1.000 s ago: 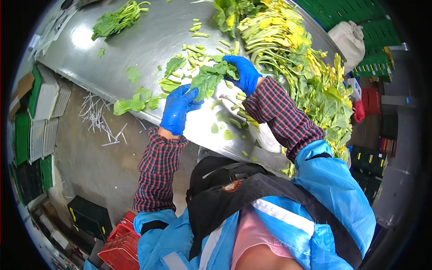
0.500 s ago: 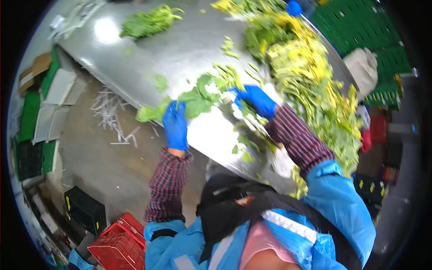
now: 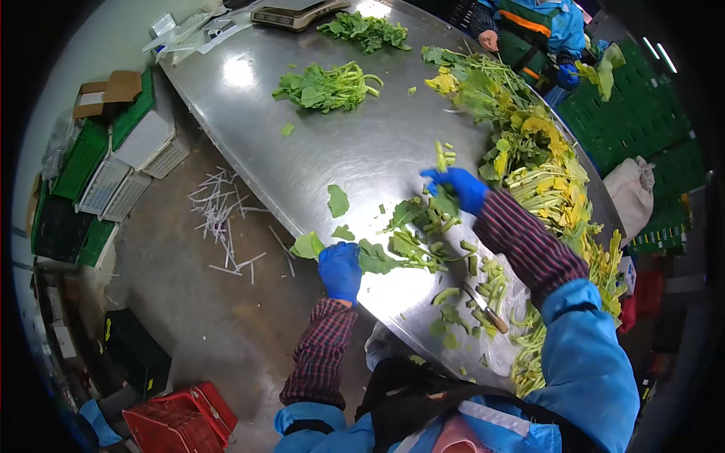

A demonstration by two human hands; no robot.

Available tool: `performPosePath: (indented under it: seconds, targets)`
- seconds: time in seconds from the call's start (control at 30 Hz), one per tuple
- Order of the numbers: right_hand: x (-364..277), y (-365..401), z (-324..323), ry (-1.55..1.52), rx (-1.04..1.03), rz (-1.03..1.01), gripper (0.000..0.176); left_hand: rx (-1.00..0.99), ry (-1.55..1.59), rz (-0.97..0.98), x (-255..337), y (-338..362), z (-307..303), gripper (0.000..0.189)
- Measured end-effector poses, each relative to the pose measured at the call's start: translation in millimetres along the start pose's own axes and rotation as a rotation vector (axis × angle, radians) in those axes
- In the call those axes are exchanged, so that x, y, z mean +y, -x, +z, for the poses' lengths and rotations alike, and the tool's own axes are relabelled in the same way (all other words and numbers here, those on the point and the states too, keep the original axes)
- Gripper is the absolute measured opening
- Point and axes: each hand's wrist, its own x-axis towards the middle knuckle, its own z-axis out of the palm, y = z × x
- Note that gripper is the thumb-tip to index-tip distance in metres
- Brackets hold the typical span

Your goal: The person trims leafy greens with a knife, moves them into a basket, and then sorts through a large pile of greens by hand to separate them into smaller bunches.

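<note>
My left hand [image 3: 340,270], in a blue glove, is closed on leafy greens [image 3: 377,259] at the table's near edge; leaf shows on both sides of the fist. My right hand [image 3: 462,189], also blue-gloved, is closed on a leafy stalk. Its pale green stem [image 3: 440,156] sticks out above the fingers, and leaf hangs below. Cut stem pieces [image 3: 495,283] and loose leaves lie between and below the hands. A knife [image 3: 495,318] with a wooden handle lies among them, touched by neither hand.
A long heap of yellowing greens [image 3: 547,185] lines the table's right side. Two bunches [image 3: 330,87] and a scale [image 3: 298,13] are farther back. A co-worker's gloved hand [image 3: 568,75] is at far right. Crates [image 3: 181,423] and white strips [image 3: 226,219] are on the floor.
The view has tilted up, bringing in the scale, a second bunch and the co-worker. My right hand has shifted farther up the table relative to my left. My left hand has curled into a fist.
</note>
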Motion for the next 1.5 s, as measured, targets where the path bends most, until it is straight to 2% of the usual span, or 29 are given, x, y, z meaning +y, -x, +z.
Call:
performPosePath:
  seconds: [0.07, 0.13, 0.2, 0.27, 0.3, 0.33, 0.37, 0.4, 0.43, 0.47, 0.5, 0.53, 0.63, 0.67, 0.73, 0.77, 0.83, 0.87, 0.93, 0.97, 1.07, 1.1, 1.13, 1.2, 1.27, 1.33, 1.4, 1.47, 1.5]
  targets:
    - [-16, -57, 25, -0.118, 0.043, 0.055, 0.035, 0.029, -0.092, 0.130, -4, -3, 5, 0.006]
    - [-30, -113, 40, -0.120, 0.046, -0.045, 0.052, -0.024, -0.121, 0.115, -7, -5, 5, 0.007]
    - [-54, -125, 71, 0.227, 0.435, -0.133, 0.068, -0.034, -0.078, 0.097, -6, -7, 4, 0.010]
    - [-39, -147, 53, 0.911, 0.527, -0.449, 0.080, -0.046, -0.123, 0.122, -18, -5, 12, 0.013]
    - [-25, -140, 51, 0.887, 0.417, -0.505, 0.082, -0.035, -0.115, 0.117, -20, -3, 12, 0.014]
    - [-17, -103, 58, 0.620, 0.133, -0.461, 0.075, -0.031, -0.095, 0.125, -22, -4, 13, 0.015]
    - [17, -98, 44, 0.687, 0.126, -0.673, 0.061, 0.014, -0.061, 0.185, -25, -3, 17, 0.018]
    - [30, -47, 49, 0.671, 0.186, -0.491, 0.052, 0.006, 0.132, 0.042, -46, 4, 33, 0.021]
    - [47, -1, 45, 0.866, 0.274, -0.641, 0.048, 0.008, -0.019, 0.135, -21, -2, 18, 0.024]
    - [63, 43, 33, 0.899, 0.306, -0.633, 0.047, -0.119, -0.122, 0.078, -14, -1, 13, 0.022]
    - [80, 83, 18, 1.009, 0.389, -0.647, 0.044, -0.042, -0.038, 0.069, -24, 3, 22, 0.023]
    - [98, 125, 3, 1.054, 0.520, -0.703, 0.042, -0.069, -0.092, 0.107, -13, 5, 20, 0.023]
    - [148, 251, -34, 0.948, 0.797, -0.400, 0.042, -0.111, -0.371, 0.223, -25, 1, 22, 0.022]
    - [167, 285, -38, 0.920, 0.902, -0.359, 0.041, -0.132, -0.358, 0.278, -23, -5, 18, 0.022]
    - [204, 353, -43, 0.901, 1.025, -0.195, 0.040, -0.231, -0.363, 0.194, -8, -5, 15, 0.022]
    - [217, 381, -42, 0.882, 1.079, -0.112, 0.040, -0.239, -0.363, 0.230, -11, -6, 15, 0.022]
    - [253, 423, -47, 0.883, 1.173, -0.083, 0.041, -0.186, 0.054, 0.004, -8, -13, 19, 0.027]
    - [268, 436, -52, 0.886, 1.223, -0.041, 0.042, -0.189, 0.043, 0.031, 0, -19, 20, 0.027]
    - [279, 456, -57, 0.864, 1.356, -0.086, 0.039, -0.219, 0.146, 0.388, 56, -24, 15, 0.032]
    - [273, 463, -57, 0.831, 1.391, -0.043, 0.041, -0.243, 0.077, 0.403, 101, -18, 15, 0.031]
    - [288, 449, -73, 0.903, 1.487, -0.167, 0.042, -0.564, 0.332, 0.413, 235, 22, 38, 0.027]
    - [294, 439, -77, 0.863, 1.466, -0.244, 0.042, -0.671, 0.466, 0.390, 242, 31, 68, 0.026]
    - [287, 426, -78, 0.856, 1.457, -0.265, 0.041, -0.765, 0.612, 0.228, 279, 56, 87, 0.026]
    - [278, 419, -79, 0.906, 1.362, -0.361, 0.041, -0.954, 0.560, 0.598, 346, 96, 115, 0.026]
    - [284, 412, -78, 1.018, 1.432, -0.282, 0.043, -1.257, 0.635, 0.652, 386, 126, 168, 0.037]
    - [296, 421, -88, 1.016, 1.399, -0.196, 0.046, -1.240, 0.457, 0.504, 428, 182, 184, 0.069]
    - [309, 442, -105, 1.142, 1.559, 0.098, 0.053, -1.090, 0.377, 0.694, 418, 219, 247, 0.108]
    - [320, 477, -115, 1.024, 1.568, 0.128, 0.061, -1.099, 0.436, 0.758, 397, 251, 291, 0.125]
    - [327, 493, -123, 1.052, 1.587, 0.222, 0.065, -1.163, 0.181, 0.755, 411, 256, 275, 0.126]
